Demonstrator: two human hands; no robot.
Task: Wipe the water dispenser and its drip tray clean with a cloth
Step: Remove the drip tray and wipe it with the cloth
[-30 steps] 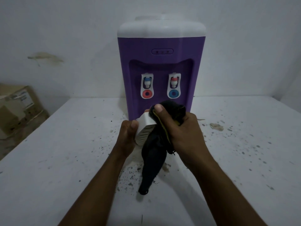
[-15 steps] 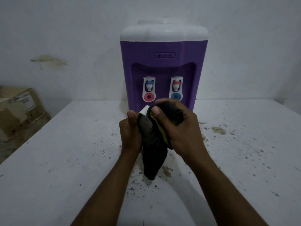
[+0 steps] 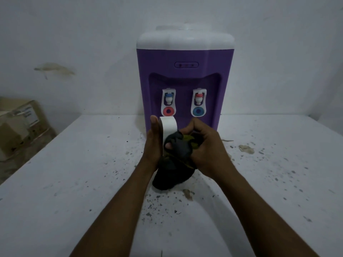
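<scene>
Head view: we are holding the white drip tray (image 3: 169, 127) up on its edge at the centre of the frame, just in front of the purple water dispenser (image 3: 183, 71) and clear of the table (image 3: 74, 182). Our left hand (image 3: 153, 145) is lying along the tray's left side with its fingers reaching straight up to the top edge. What seems to be its thumb is showing at the tray's front, so the tray is being clamped between the two. Our right hand (image 3: 206, 151) is curling tightly round a bunched dark cloth (image 3: 176, 164) and pressing it against the lower right part of the tray. The loose end of the cloth is hanging down below both hands, and we cannot tell whether it is touching the table. A yellowish patch is showing in the folds of the cloth under the right fingers.

The dispenser is standing upright against the wall at the upper centre, its two taps facing us above the hands. Dark specks and a few brownish scraps are lying scattered across the table around and below the hands. A cardboard box (image 3: 20, 125) is sitting at the left edge of the frame, beyond the table's edge.
</scene>
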